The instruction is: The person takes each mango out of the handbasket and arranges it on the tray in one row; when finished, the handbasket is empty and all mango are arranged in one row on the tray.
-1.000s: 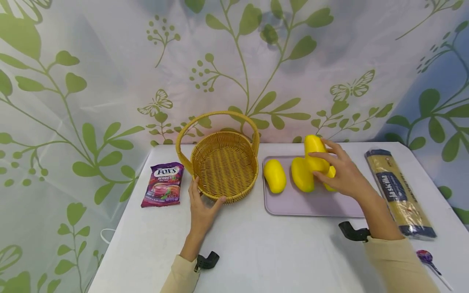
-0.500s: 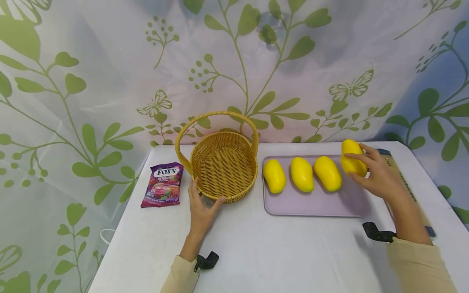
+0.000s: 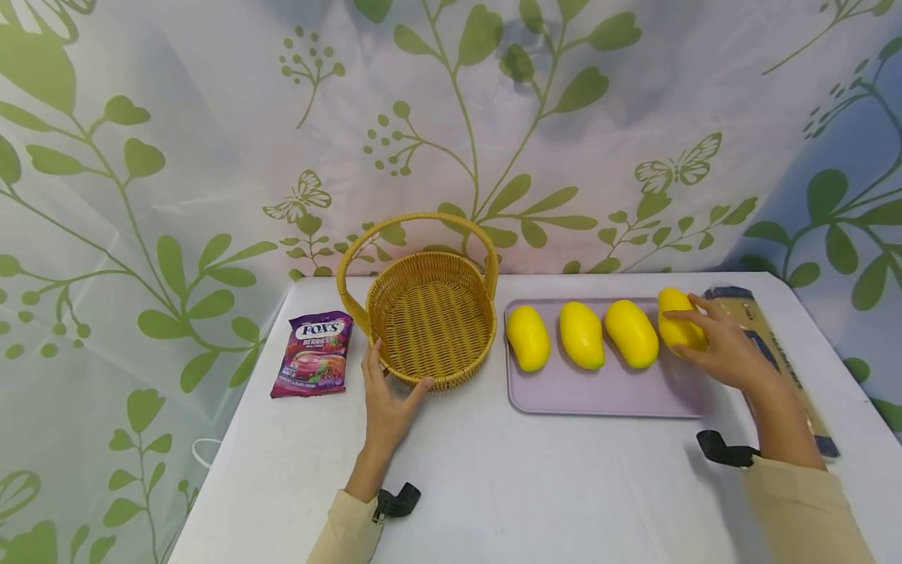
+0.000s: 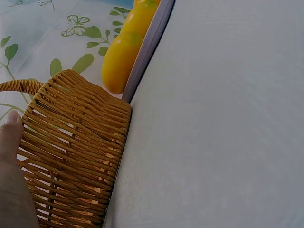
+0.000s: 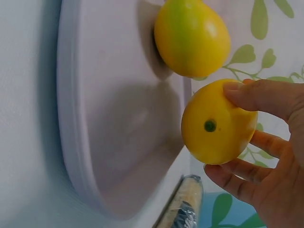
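Note:
My right hand (image 3: 726,348) grips a yellow mango (image 3: 680,321) between thumb and fingers at the tray's right end. The right wrist view has the held mango (image 5: 213,128) end-on, close over the tray, its small green stem spot showing. In a row on the pale purple tray (image 3: 599,395) lie a left mango (image 3: 528,338), a middle mango (image 3: 582,335) and a right mango (image 3: 632,334). My left hand (image 3: 387,415) rests against the front left of a round wicker basket (image 3: 433,333), fingers and thumb spread. Bare weave shows inside the basket. The left thumb (image 4: 10,137) touches its outer wall.
A purple Fox's candy bag (image 3: 313,355) lies left of the basket. Right of the tray is a spaghetti packet (image 3: 796,380), partly hidden by my right arm. The basket's tall handle (image 3: 419,217) arches up before a leaf-patterned curtain (image 3: 599,157).
My right hand has carried the mango rightward from above the row, then lowered it toward the tray's right end. The left hand and basket have stayed put.

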A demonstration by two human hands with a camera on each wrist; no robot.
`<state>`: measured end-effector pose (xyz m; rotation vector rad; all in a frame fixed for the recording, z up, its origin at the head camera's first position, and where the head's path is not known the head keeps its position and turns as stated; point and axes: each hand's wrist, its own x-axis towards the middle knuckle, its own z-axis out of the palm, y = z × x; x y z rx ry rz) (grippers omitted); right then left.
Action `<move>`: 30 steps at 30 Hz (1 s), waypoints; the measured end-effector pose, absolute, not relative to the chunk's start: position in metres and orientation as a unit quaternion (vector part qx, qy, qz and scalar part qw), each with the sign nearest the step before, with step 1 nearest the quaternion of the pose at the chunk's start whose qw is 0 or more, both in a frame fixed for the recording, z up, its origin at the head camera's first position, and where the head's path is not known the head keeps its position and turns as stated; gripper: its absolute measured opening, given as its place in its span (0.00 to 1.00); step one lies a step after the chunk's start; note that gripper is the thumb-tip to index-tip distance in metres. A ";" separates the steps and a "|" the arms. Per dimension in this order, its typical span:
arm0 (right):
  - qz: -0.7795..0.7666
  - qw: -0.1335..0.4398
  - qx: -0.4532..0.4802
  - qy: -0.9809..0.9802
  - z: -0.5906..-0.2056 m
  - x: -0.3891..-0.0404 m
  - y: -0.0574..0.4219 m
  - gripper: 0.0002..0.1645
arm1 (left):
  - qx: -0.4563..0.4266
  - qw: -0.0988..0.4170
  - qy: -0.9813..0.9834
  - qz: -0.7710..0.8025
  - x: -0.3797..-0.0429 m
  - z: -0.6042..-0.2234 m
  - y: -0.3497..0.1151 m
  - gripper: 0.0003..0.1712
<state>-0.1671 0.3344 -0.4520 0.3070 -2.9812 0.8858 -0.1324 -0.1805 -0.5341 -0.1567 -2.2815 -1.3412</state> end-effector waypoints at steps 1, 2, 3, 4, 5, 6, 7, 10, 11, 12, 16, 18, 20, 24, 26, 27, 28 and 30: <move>0.286 0.004 0.097 -0.953 -0.453 -0.168 0.334 0.28 | -0.058 0.243 -0.834 -0.491 -0.132 -0.534 -0.181 0.61; 0.287 0.001 0.096 -0.953 -0.454 -0.169 0.334 0.29 | -0.058 0.243 -0.834 -0.491 -0.132 -0.534 -0.181 0.61; 0.289 -0.006 0.092 -0.953 -0.455 -0.170 0.334 0.30 | -0.059 0.243 -0.834 -0.491 -0.132 -0.534 -0.180 0.61; 0.289 -0.013 0.089 -0.953 -0.457 -0.171 0.333 0.31 | -0.059 0.243 -0.834 -0.492 -0.132 -0.534 -0.180 0.61; 0.292 -0.021 0.088 -0.952 -0.458 -0.171 0.333 0.31 | -0.057 0.242 -0.835 -0.492 -0.132 -0.534 -0.180 0.61; 0.296 -0.028 0.087 -0.951 -0.459 -0.172 0.333 0.32 | -0.057 0.241 -0.835 -0.492 -0.132 -0.533 -0.180 0.61; 0.295 -0.032 0.087 -0.951 -0.460 -0.172 0.333 0.33 | -0.056 0.240 -0.835 -0.492 -0.132 -0.533 -0.180 0.61; 0.296 -0.041 0.093 -0.950 -0.461 -0.172 0.331 0.34 | -0.054 0.240 -0.834 -0.494 -0.132 -0.533 -0.180 0.61; 0.296 -0.043 0.096 -0.949 -0.461 -0.172 0.331 0.34 | -0.054 0.240 -0.833 -0.495 -0.132 -0.533 -0.180 0.61; 0.295 -0.047 0.096 -0.949 -0.460 -0.171 0.330 0.35 | -0.054 0.240 -0.833 -0.495 -0.132 -0.533 -0.180 0.61; 0.291 -0.066 0.100 -0.949 -0.458 -0.169 0.327 0.37 | -0.054 0.242 -0.833 -0.494 -0.132 -0.533 -0.180 0.61; 0.287 -0.074 0.100 -0.950 -0.456 -0.168 0.325 0.38 | -0.055 0.243 -0.833 -0.494 -0.133 -0.533 -0.180 0.61; 0.282 -0.077 0.102 -0.951 -0.455 -0.168 0.324 0.38 | -0.055 0.244 -0.833 -0.494 -0.133 -0.533 -0.180 0.61; 0.276 -0.087 0.099 -0.952 -0.454 -0.167 0.324 0.39 | -0.055 0.243 -0.833 -0.494 -0.133 -0.532 -0.180 0.61; 0.275 -0.091 0.097 -0.952 -0.455 -0.167 0.324 0.39 | -0.054 0.241 -0.834 -0.494 -0.132 -0.532 -0.180 0.61; 0.273 -0.092 0.096 -0.953 -0.455 -0.167 0.323 0.39 | -0.054 0.240 -0.834 -0.494 -0.132 -0.531 -0.180 0.61; 0.273 -0.092 0.096 -0.953 -0.455 -0.168 0.323 0.39 | -0.054 0.240 -0.834 -0.494 -0.132 -0.531 -0.180 0.61; 0.274 -0.092 0.095 -0.953 -0.456 -0.168 0.323 0.39 | -0.054 0.240 -0.833 -0.495 -0.131 -0.531 -0.179 0.60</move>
